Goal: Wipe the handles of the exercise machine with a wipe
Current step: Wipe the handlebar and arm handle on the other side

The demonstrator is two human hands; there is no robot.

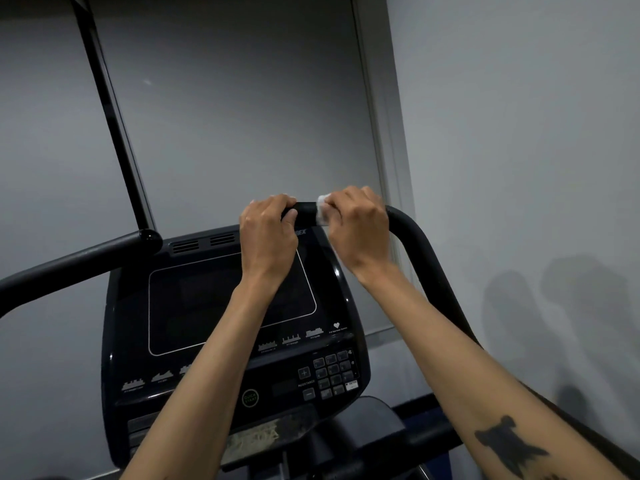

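Both hands grip the right handle (412,230), a black curved bar that rises from the lower right and ends above the console (228,306). The right hand (358,226) is closed around the bar with the wipe (322,211) clamped between fingers and bar; a white fold shows at the fingertips. The left hand (268,233) is closed on the bar's end, just beside the right. A small white patch shows above its knuckles; whether that is more wipe cannot be told.

The step in hand appears to be wiping the upper end of this bar. For good coverage, the wipe should wrap the full circumference, with the right hand twisting as it slides down the curve. The left hand should hold firm to steady the bar. The left handle (69,265), well apart at the left, appears to remain for later.
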